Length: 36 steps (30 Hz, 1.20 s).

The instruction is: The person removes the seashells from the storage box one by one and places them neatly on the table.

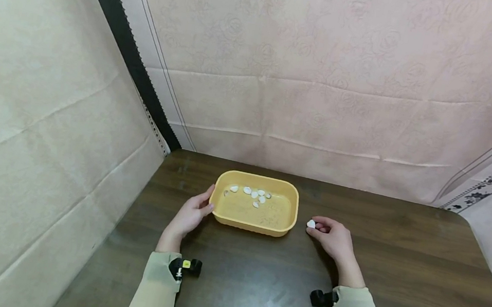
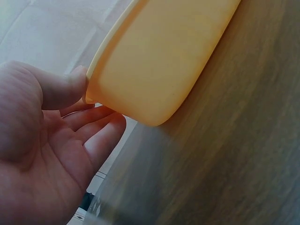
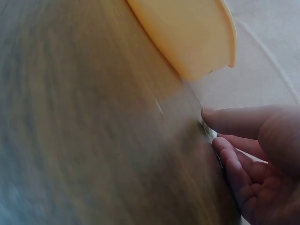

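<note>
A yellow plastic tray (image 1: 230, 216) stands on the table with several small white shell-like pieces (image 1: 247, 190) scattered inside. At its left end my left hand (image 1: 191, 215) grips the tray, thumb (image 2: 70, 89) at the rim and fingers lower against the outer wall. To the right of the tray, my right hand (image 1: 334, 239) pinches one small white shell-like piece (image 1: 311, 224) between thumb and fingertips, low over the table. In the right wrist view, the thumb and fingers hide most of that piece.
The dark wood-grain table (image 1: 399, 267) spreads around the tray. Pale cloth (image 1: 330, 81) hangs behind the table's back edge, and another light sheet (image 1: 33, 136) runs along the left. Black wrist cameras (image 1: 320, 298) stick out inward from the sleeves.
</note>
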Each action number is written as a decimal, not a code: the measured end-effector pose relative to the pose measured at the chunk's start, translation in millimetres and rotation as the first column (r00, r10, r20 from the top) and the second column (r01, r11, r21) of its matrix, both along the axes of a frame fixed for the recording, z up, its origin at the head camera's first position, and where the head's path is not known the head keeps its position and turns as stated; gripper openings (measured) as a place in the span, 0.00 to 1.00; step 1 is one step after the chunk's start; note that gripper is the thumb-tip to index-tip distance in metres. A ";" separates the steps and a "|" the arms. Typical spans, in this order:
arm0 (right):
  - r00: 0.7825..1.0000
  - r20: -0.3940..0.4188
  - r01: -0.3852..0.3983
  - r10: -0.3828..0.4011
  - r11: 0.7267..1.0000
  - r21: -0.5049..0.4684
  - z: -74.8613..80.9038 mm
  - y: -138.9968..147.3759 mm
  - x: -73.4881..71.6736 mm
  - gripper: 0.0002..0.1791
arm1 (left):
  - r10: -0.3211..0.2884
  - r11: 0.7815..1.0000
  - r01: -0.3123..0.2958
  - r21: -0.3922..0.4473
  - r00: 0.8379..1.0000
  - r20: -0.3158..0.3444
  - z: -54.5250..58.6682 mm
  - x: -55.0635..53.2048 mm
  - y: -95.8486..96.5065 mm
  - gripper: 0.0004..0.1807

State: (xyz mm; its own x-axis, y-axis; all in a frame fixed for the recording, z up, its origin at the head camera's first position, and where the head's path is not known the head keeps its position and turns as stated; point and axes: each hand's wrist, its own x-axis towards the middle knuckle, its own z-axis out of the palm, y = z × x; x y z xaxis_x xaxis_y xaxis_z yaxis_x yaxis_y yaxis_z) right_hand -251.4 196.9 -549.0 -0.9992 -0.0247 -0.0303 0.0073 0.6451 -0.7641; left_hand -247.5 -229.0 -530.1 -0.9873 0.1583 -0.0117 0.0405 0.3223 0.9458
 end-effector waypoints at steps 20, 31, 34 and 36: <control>1.000 0.015 -0.016 0.016 1.000 -0.005 1.1 1.2 -0.5 0.25 | -0.009 0.999 0.009 0.045 1.000 -0.004 -2.1 -0.6 -1.2 0.34; 0.999 0.037 -0.015 0.016 0.999 -0.029 1.9 3.2 2.1 0.26 | -0.019 0.998 0.020 0.055 1.000 -0.012 -4.5 -1.1 -1.6 0.33; 0.999 0.045 -0.015 0.017 0.999 -0.044 3.1 3.5 2.8 0.26 | -0.018 0.999 0.019 0.047 1.000 -0.015 -3.9 -0.4 -1.2 0.34; 0.999 0.049 -0.017 0.020 0.998 -0.054 2.7 4.2 2.3 0.26 | -0.012 0.999 0.013 0.038 1.000 -0.015 -3.9 -0.1 -1.1 0.34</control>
State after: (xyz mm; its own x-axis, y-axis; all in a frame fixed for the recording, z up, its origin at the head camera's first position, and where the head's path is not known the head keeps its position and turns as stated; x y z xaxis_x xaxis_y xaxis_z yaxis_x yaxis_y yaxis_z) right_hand -249.0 201.1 -546.2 -0.9959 -0.0462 -0.0783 0.0346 0.6037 -0.7965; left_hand -247.7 -230.1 -534.0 -0.9853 0.1704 0.0089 0.0580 0.2855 0.9566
